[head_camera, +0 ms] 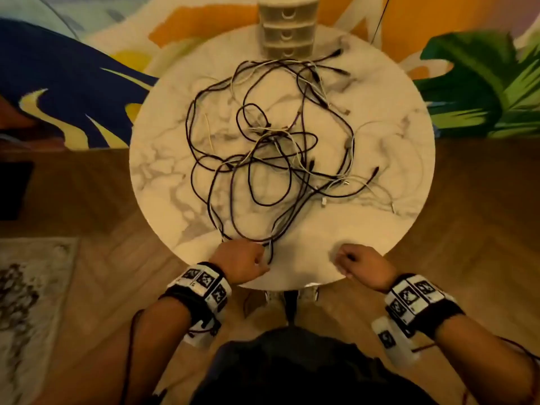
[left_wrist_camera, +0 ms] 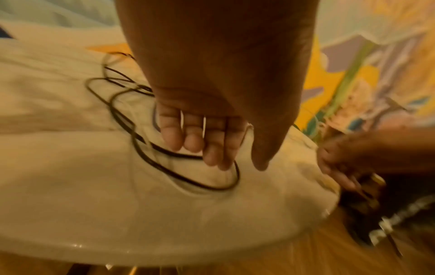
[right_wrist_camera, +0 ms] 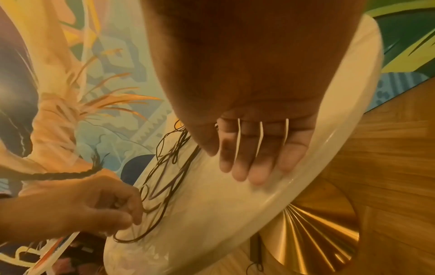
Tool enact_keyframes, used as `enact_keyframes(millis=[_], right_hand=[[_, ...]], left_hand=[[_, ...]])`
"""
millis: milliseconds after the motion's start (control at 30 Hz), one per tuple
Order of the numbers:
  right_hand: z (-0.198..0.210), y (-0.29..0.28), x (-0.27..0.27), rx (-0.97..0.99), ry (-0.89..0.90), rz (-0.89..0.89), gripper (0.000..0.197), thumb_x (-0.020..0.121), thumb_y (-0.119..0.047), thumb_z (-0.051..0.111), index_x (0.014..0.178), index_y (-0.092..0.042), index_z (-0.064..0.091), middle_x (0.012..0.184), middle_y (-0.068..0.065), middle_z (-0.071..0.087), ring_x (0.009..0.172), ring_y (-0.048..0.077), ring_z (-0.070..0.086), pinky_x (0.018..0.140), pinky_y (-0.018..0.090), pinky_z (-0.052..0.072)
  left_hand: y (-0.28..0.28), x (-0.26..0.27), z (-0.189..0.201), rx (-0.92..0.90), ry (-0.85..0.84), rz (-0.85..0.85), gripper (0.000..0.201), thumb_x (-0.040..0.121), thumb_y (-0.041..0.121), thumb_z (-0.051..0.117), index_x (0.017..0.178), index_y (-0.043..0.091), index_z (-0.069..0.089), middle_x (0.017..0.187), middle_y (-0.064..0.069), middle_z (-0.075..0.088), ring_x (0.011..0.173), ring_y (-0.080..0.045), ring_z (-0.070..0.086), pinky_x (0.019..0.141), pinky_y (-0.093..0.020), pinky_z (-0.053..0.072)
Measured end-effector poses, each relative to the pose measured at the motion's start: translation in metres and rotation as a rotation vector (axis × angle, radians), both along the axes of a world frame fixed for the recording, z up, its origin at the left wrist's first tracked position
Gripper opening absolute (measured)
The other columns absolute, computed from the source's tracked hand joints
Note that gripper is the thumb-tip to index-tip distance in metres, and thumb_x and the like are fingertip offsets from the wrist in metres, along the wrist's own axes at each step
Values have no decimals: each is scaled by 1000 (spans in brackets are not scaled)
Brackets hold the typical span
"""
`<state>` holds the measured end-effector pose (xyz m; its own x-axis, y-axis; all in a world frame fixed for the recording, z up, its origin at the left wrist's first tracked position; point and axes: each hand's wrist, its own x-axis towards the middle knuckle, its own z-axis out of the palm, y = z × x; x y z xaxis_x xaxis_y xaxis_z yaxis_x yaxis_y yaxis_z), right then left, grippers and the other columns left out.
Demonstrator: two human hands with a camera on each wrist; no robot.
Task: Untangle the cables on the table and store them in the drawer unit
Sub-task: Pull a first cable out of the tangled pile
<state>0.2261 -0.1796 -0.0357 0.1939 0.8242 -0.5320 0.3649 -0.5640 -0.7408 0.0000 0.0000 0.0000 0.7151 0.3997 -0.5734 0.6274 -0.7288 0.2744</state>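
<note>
A tangle of black and white cables (head_camera: 271,159) is spread over the round marble table (head_camera: 380,229). The beige drawer unit (head_camera: 287,30) stands at the table's far edge with its drawers closed. My left hand (head_camera: 258,260) is at the near edge, its fingers curled round the nearest black cable loop (left_wrist_camera: 207,187). The right wrist view shows the left hand (right_wrist_camera: 132,210) pinching that strand. My right hand (head_camera: 344,258) hovers over the near right rim, loosely curled and holding nothing. Its fingers (right_wrist_camera: 247,167) hang relaxed above the bare marble.
The table stands on a gold fluted base (right_wrist_camera: 317,232) over a wood floor. A colourful patterned rug (head_camera: 73,92) lies beyond it, a pale rug (head_camera: 35,287) at the left. A thin dark cord (head_camera: 380,19) hangs behind the drawer unit.
</note>
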Motion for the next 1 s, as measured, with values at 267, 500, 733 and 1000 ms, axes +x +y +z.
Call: enact_keyframes(millis=[267, 500, 733, 1000], right_hand=[[3, 10, 60, -41, -543, -498, 14, 85, -32, 60, 86, -18, 57, 82, 4, 60, 77, 24, 55, 65, 30, 40], [-19, 22, 104, -267, -645, -560, 30, 88, -29, 58, 106, -6, 54, 112, 20, 58, 102, 38, 55, 83, 42, 48], [10, 27, 97, -437, -455, -222, 36, 91, -37, 51, 89, -3, 63, 97, 17, 66, 86, 32, 61, 70, 32, 45], [97, 40, 62, -281, 27, 35, 30, 88, -26, 45, 63, -12, 55, 61, 7, 57, 54, 16, 55, 58, 28, 44]], left_hand=[[-23, 33, -12, 43, -1, -385, 27, 93, 38, 41, 90, 14, 53, 91, -7, 61, 85, -26, 58, 70, -34, 45], [-12, 60, -2, 59, -14, -398, 25, 95, 38, 41, 93, 17, 54, 94, -7, 60, 87, -26, 57, 71, -34, 44], [-20, 93, 11, 21, -143, -371, 23, 95, 36, 41, 102, 19, 54, 98, -2, 62, 90, -21, 57, 74, -33, 46], [-46, 153, 19, -282, -542, -152, 36, 92, 33, 47, 125, 21, 49, 94, -2, 63, 84, -21, 59, 69, -33, 45]])
